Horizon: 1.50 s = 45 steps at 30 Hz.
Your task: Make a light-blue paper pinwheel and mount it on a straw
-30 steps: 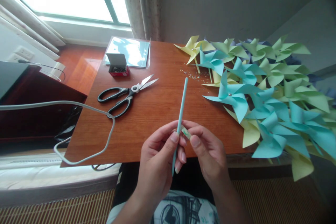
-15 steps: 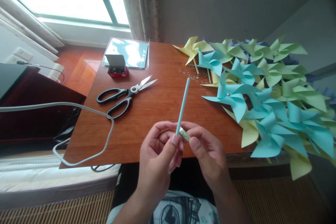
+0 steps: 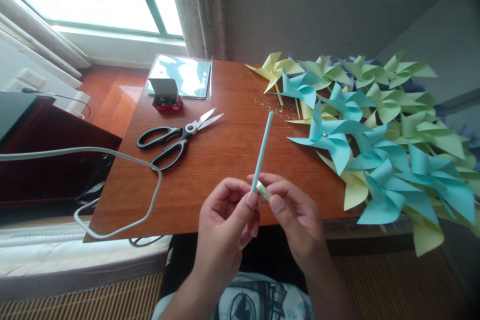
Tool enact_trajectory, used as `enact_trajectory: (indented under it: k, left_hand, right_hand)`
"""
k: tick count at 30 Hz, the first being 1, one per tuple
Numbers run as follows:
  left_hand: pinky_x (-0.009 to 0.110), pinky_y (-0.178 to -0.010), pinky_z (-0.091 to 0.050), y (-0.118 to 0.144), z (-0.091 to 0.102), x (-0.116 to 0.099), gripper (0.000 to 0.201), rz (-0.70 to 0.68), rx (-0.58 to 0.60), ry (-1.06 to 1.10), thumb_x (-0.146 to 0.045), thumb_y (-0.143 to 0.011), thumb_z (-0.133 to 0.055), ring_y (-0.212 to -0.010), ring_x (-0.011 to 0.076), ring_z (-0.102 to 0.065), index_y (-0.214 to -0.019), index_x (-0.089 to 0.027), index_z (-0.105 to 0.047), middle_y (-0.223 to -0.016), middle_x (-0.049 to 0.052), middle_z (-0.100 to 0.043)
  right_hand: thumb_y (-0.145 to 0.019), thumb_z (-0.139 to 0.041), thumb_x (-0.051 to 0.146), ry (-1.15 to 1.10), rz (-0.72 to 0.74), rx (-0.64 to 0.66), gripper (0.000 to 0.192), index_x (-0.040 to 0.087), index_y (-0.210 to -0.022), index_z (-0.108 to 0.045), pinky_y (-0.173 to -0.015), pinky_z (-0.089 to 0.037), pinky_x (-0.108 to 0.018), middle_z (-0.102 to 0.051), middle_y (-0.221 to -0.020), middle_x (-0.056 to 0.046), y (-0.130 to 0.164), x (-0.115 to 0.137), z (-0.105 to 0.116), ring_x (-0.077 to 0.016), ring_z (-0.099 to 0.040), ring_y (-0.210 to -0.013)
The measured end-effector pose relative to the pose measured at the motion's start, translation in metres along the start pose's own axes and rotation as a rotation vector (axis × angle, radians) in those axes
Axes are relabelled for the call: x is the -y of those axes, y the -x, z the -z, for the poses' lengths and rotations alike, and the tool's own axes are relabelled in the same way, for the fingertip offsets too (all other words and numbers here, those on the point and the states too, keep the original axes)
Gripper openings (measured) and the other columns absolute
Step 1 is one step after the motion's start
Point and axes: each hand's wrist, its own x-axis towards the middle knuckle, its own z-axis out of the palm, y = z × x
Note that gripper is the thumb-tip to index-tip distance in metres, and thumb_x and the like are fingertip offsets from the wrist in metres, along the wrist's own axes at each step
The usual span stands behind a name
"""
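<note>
A: Obs. — landmark: scissors [image 3: 179, 137], black handles, blades partly open, lying on the wooden table [image 3: 217, 160].

B: Behind the scissors?

A: Small red box [image 3: 166, 96], lid up, dark contents. Just behind it, a clear sleeve of blue paper [image 3: 185, 75].

B: To the right of the scissors?

A: Scattered small bits [image 3: 272, 105], then a heap of paper pinwheels [image 3: 375, 130], blue, yellow, green.

B: Left?

A: Grey cable [image 3: 123, 160], looping over the table's near corner.
</note>
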Motion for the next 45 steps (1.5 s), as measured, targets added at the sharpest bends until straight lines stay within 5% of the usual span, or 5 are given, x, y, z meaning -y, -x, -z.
enact_trajectory:
  k: [11, 26, 45]
  left_hand:
    - [0.017, -0.053, -0.052, 0.0021, 0.0037, 0.0023, 0.009, -0.124, -0.049, -0.182, -0.023, -0.084, -0.078, -0.060, 0.0104, -0.065, -0.089, -0.017, -0.075, -0.075, 0.002, -0.072]
    - [0.016, -0.050, -0.055, 0.0066, 0.0030, 0.0086, 0.008, -0.331, -0.133, -0.352, -0.020, -0.086, -0.077, -0.059, 0.0114, -0.068, -0.093, -0.021, -0.080, -0.075, 0.002, -0.076]
    - [0.016, -0.061, -0.059, 0.0060, 0.0082, 0.0067, 0.022, -0.430, -0.004, -0.409, -0.009, -0.086, -0.074, -0.068, 0.0102, -0.069, -0.101, -0.024, -0.079, -0.085, 0.000, -0.072]
  right_hand:
    - [-0.098, -0.059, 0.037, 0.069, 0.009, -0.014, 0.021, 0.022, -0.087, -0.069, -0.101, -0.051, -0.039, -0.073, -0.122, -0.009, -0.0006, 0.0018, 0.0032, -0.0264, -0.068, -0.116]
    - [-0.097, -0.062, 0.031, 0.203, 0.064, -0.057, 0.013, 0.023, -0.087, -0.066, -0.097, -0.053, -0.037, -0.071, -0.119, -0.008, 0.0026, 0.0060, 0.0038, -0.0249, -0.068, -0.113]
    - [-0.097, -0.062, 0.029, 0.206, 0.084, -0.057, 0.013, 0.023, -0.086, -0.067, -0.095, -0.053, -0.037, -0.071, -0.115, -0.006, 0.0032, 0.0087, 0.0019, -0.0243, -0.068, -0.110]
